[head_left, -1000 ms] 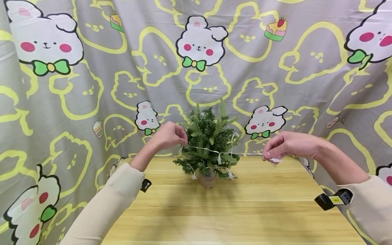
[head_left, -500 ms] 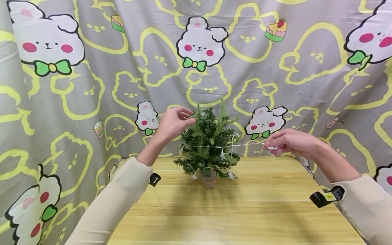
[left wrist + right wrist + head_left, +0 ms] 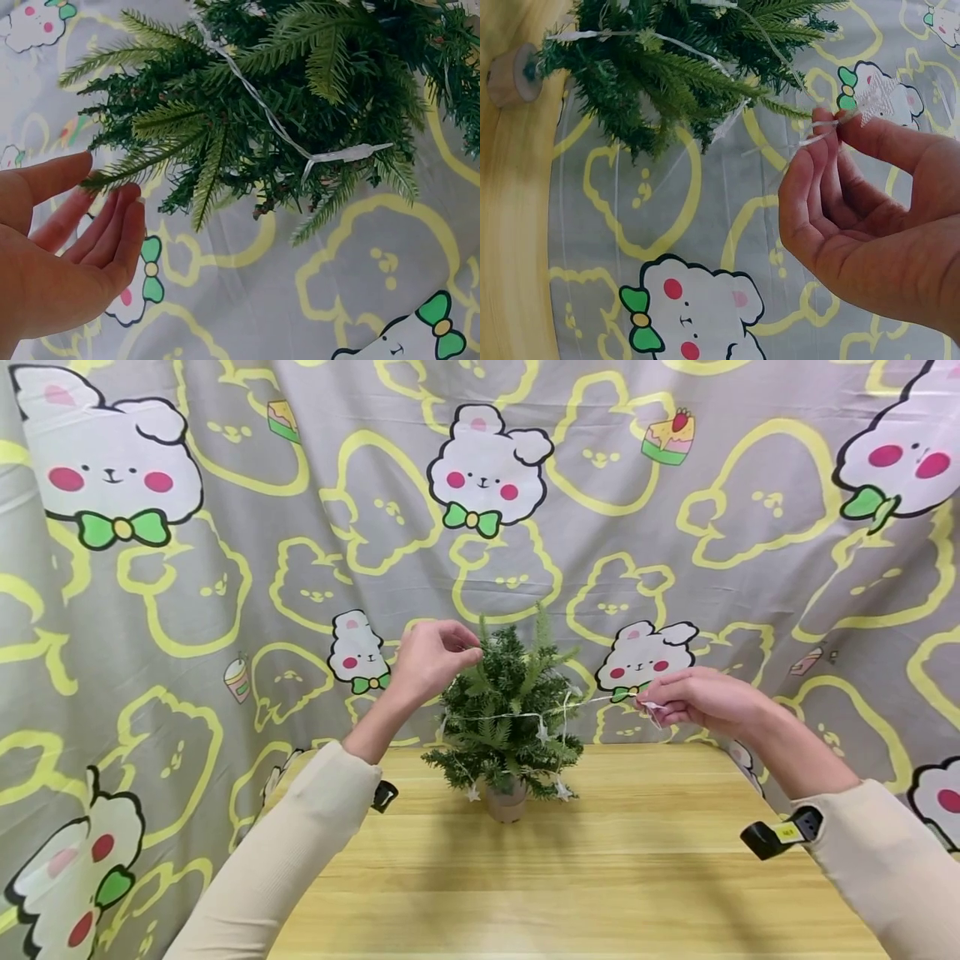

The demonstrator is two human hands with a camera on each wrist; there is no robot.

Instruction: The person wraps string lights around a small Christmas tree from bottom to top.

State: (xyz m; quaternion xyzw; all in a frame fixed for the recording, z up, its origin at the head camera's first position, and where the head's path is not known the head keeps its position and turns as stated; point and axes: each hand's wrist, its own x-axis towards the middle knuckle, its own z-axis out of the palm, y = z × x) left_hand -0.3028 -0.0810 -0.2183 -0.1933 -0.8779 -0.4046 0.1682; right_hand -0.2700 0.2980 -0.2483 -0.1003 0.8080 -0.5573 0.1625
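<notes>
A small artificial Christmas tree (image 3: 510, 710) stands on the table in a round wooden base (image 3: 507, 803). A thin white string of star lights (image 3: 510, 717) crosses its front, with star-shaped bulbs (image 3: 542, 732) hanging from it. My left hand (image 3: 433, 658) is at the tree's upper left, its thumb and index finger pinching the tip of a branch (image 3: 142, 161). To the right of the tree, my right hand (image 3: 693, 697) pinches the light string between thumb and fingertips. One clear star (image 3: 875, 101) sits by that thumb, and the string runs taut toward the tree.
The light wood table (image 3: 570, 885) extends forward beneath both arms. Close behind the tree hangs a grey curtain (image 3: 405, 585) printed with rabbits and yellow outlines. Black straps (image 3: 783, 833) ring the wrists.
My left hand has left the string, risen to the upper left of the tree and closed on a branch tip. My right hand has moved up and slightly left, lifting the string's right end.
</notes>
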